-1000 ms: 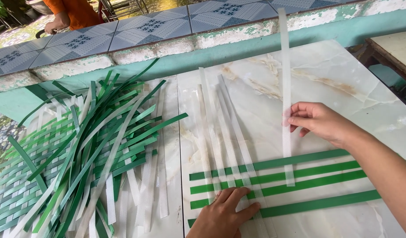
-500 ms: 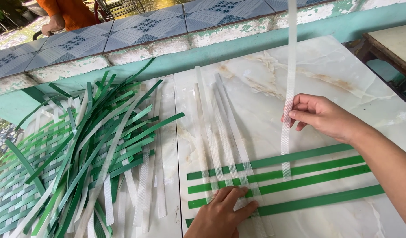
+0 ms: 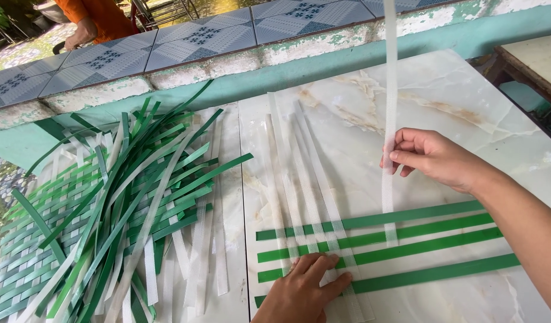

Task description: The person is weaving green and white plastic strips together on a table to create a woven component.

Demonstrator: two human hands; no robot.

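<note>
The right hand [image 3: 434, 158] pinches a white strip [image 3: 390, 90] between thumb and fingers, holding it upright with its lower end threaded among four green strips [image 3: 419, 236] lying across the marble slab [image 3: 466, 96]. The left hand [image 3: 305, 290] presses flat, fingers together, on several woven white strips [image 3: 299, 173]; its thumb is probably hidden underneath.

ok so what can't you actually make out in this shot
- Head view: the top of the white strip in the right hand runs off the upper edge, so its length is unknown.
- The left hand covers where the woven white strips cross the lower green strips; the over-under pattern there is hidden.
- The loose strip pile hides most of the woven mat beneath.
- The person in orange is cut off at the top.
</note>
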